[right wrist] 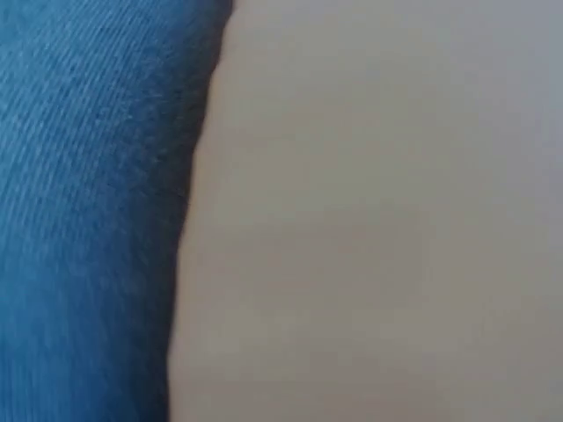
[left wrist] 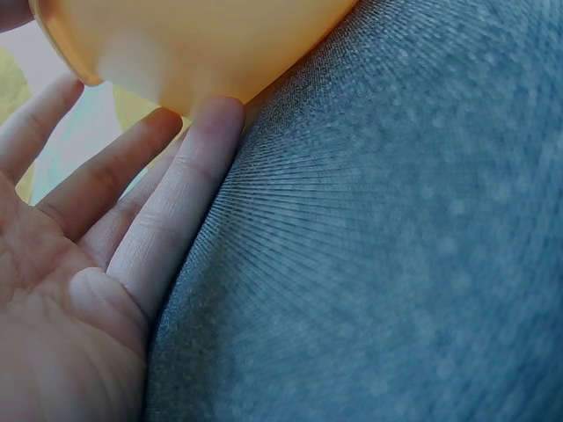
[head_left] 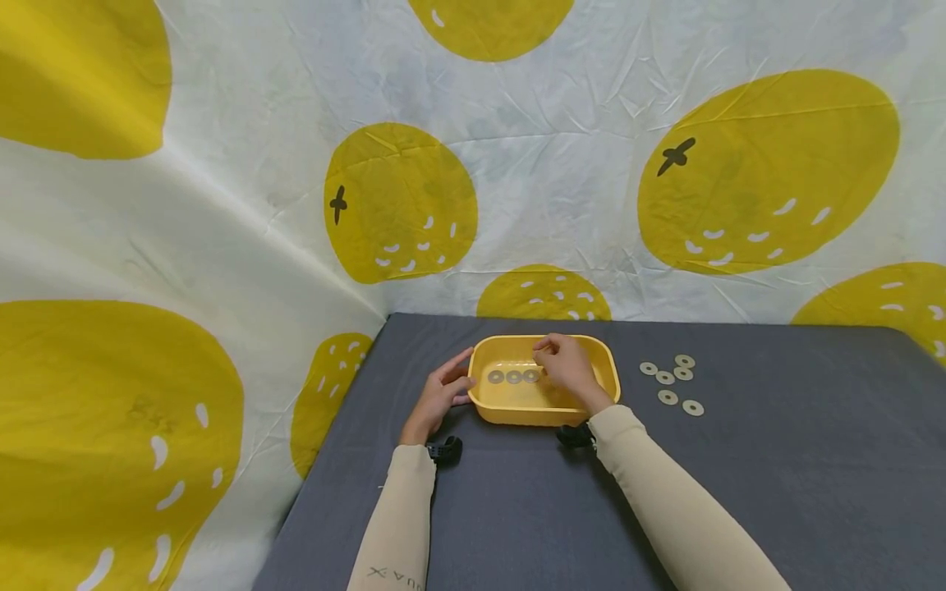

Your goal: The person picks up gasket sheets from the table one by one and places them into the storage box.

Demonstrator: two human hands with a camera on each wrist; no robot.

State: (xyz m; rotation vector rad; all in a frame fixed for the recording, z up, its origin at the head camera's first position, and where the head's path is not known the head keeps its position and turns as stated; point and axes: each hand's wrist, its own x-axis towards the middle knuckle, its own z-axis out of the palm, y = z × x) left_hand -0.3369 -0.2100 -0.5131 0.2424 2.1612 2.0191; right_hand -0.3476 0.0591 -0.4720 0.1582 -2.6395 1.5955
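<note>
Head view shows a shallow yellow plastic tray [head_left: 600, 361] of rounded oblong shape lying on a dark grey cloth-covered table [head_left: 776, 460], its long axis running left to right across the person's front, just ahead of both hands. Inside the tray, three flat silver metal washers [head_left: 513, 377] lie in a row along its floor, toward the tray's left half. The right hand [head_left: 567, 366] reaches in over the tray's near wall, its fingertips drawn together right of that row; they seem to pinch a further washer, though it is too small to make out plainly. The left hand [head_left: 443, 392] rests against the tray's left end with straight, relaxed fingers; the left wrist view confirms the fingers [left wrist: 167, 220] lying flat on the cloth and touching the tray's outer wall, not curled round it. To the right of the tray, well apart from it, six loose silver washers [head_left: 672, 382] lie scattered on the cloth; the right hand is the nearer to them. Right wrist view shows only blurred cloth and a pale surface. On the left sleeve [head_left: 395, 533] faint dark lettering appears upside down, not readable.
</note>
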